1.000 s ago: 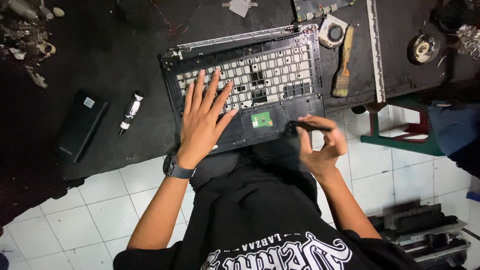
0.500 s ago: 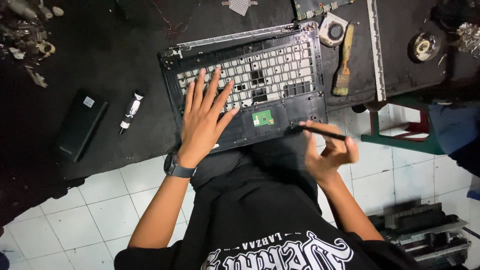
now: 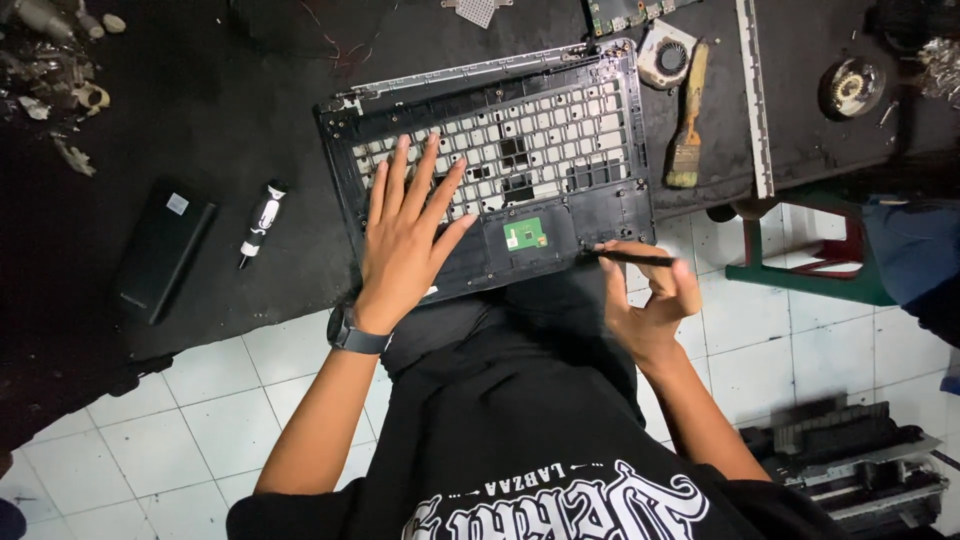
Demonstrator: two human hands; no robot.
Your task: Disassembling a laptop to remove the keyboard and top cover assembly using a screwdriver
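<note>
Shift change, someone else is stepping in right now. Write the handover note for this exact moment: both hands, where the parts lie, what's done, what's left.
Left hand: flat, fingers spread, pressing the laptop keyboard frame onto the black mat.
Right hand: holds a thin black tool, tip at the frame's near right corner.
Done: the frame lies underside up, its green board exposed.
Left: that corner is in work; whether anything there is loose cannot be seen.
Nearby: small screwdriver and black slab at left, brush and fan at right.
</note>
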